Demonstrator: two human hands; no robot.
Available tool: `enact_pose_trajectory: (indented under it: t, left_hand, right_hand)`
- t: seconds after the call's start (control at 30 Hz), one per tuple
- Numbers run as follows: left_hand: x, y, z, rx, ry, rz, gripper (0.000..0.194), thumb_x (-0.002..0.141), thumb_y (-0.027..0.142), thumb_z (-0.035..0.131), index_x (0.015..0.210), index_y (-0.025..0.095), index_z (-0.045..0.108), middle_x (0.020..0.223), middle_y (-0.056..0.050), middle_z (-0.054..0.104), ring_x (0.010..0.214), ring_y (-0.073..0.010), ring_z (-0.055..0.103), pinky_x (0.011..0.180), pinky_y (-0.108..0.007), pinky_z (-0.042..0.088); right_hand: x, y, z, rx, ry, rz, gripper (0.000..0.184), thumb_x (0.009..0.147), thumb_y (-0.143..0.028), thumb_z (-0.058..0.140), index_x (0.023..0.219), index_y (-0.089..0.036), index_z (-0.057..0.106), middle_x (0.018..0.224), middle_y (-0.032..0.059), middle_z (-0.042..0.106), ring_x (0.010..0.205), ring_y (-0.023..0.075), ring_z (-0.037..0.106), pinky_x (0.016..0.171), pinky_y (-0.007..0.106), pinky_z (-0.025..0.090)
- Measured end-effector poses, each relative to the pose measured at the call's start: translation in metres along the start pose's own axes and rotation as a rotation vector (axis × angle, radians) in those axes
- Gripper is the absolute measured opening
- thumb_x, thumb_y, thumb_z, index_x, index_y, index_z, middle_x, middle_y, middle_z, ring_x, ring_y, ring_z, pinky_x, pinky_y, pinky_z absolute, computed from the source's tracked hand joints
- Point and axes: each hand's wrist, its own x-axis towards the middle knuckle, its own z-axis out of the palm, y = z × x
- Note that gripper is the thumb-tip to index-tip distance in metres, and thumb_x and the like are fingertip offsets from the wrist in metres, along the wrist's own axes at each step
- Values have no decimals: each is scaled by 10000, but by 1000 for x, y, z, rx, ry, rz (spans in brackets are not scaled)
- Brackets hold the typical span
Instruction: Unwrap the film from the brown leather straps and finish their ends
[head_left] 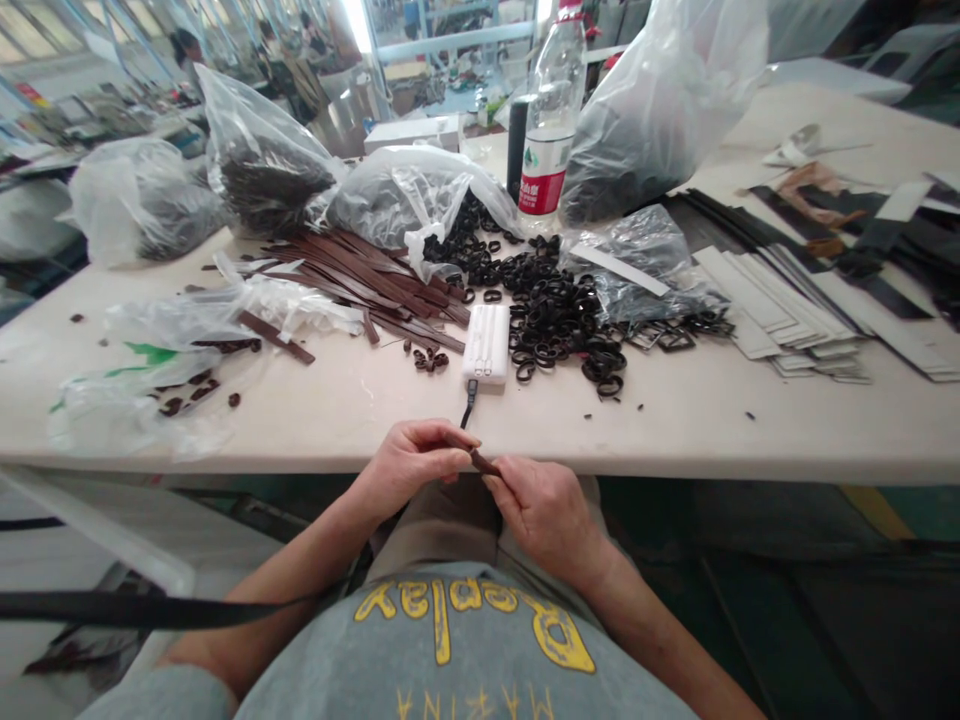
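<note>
Brown strip (484, 462), one: pinched between thumb and fingers by left hand (414, 463) and right hand (546, 508), held at six o'clock from white device (486, 343); black loops (553, 308) heaped at two o'clock.

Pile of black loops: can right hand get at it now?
Likely yes: nothing stands between the right hand and the pile of black loops, though that hand holds a brown strip.

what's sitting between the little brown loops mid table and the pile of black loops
In the head view, a white boxy device lies between the brown loops and the black loops, with a black cable attached.
</note>
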Motion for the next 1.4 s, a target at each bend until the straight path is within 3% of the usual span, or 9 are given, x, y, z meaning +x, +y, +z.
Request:
enact_pose_trajectory:
  t: [0.13, 0.33, 0.43, 0.6, 0.73, 0.93, 1.23, 1.33, 1.4]
  left_hand:
    - [-1, -1, 9, -45, -40, -14, 298, 637, 364, 850, 821, 140, 779, 746, -50, 698, 611, -111, 575, 544, -200, 469]
    - [-2, 8, -6, -28, 50, 76, 208, 691, 311, 825, 827, 159, 782, 680, -16, 667, 535, -72, 530, 523, -182, 448]
    - [-3, 8, -9, -37, 37, 68, 217, 665, 311, 839, 805, 156, 778, 695, -21, 674, 528, -74, 529, 510, -187, 449]
    - [-5, -3, 4, -67, -46, -51, 280, 595, 296, 881, 811, 152, 778, 729, -44, 711, 617, -131, 609, 578, -229, 503]
    - [-5, -10, 10, -100, -71, 1, 260, 583, 276, 892, 788, 159, 782, 772, -55, 727, 717, -169, 651, 671, -264, 538]
    - [-3, -8, 2, -102, -9, 103, 187, 625, 248, 869, 773, 168, 788, 751, -38, 702, 711, -149, 650, 674, -246, 532]
    - [1, -17, 12, -182, -52, 0, 254, 588, 252, 887, 792, 156, 772, 754, -34, 730, 709, -150, 653, 703, -257, 535]
    - [2, -14, 8, -218, -118, -13, 258, 601, 259, 884, 803, 148, 768, 772, -41, 732, 742, -158, 658, 723, -263, 528]
    - [4, -10, -2, -237, -89, 8, 274, 615, 283, 879, 823, 142, 770, 745, -35, 719, 683, -134, 631, 673, -242, 506]
  right_hand:
    - [5, -2, -2, 30, 5, 38, 361, 1036, -292, 369, 787, -183, 607, 678, 27, 663, 601, 154, 590, 587, 281, 339]
    - [-3, 3, -11, 5, -187, 166, 154, 953, -323, 564, 912, -184, 617, 770, 23, 696, 676, 193, 643, 595, 290, 351]
    - [-9, 4, -8, -40, -165, 122, 228, 993, -285, 481, 835, -187, 613, 708, 22, 685, 606, 177, 626, 560, 299, 313]
    - [-8, 0, 1, 35, -120, 41, 352, 1035, -260, 370, 786, -179, 605, 682, 40, 694, 554, 158, 615, 540, 291, 315]
    - [-3, -4, 3, 52, -115, 37, 332, 1026, -250, 370, 815, -167, 613, 719, 65, 713, 580, 169, 636, 548, 289, 331]
    - [-1, -1, -6, 79, -237, 155, 209, 992, -285, 482, 832, -197, 586, 737, 23, 692, 656, 189, 658, 575, 273, 361]
    - [-3, 0, 9, 62, -210, 199, 300, 1006, -304, 390, 832, -173, 595, 734, 80, 706, 622, 201, 642, 561, 295, 328]
    - [0, 4, -1, 126, -270, 224, 274, 994, -356, 425, 898, -175, 607, 795, 66, 713, 697, 206, 652, 610, 282, 384]
    - [-2, 11, -15, 253, -336, 275, 273, 977, -406, 456, 1039, -183, 602, 898, 52, 710, 794, 212, 647, 687, 285, 427]
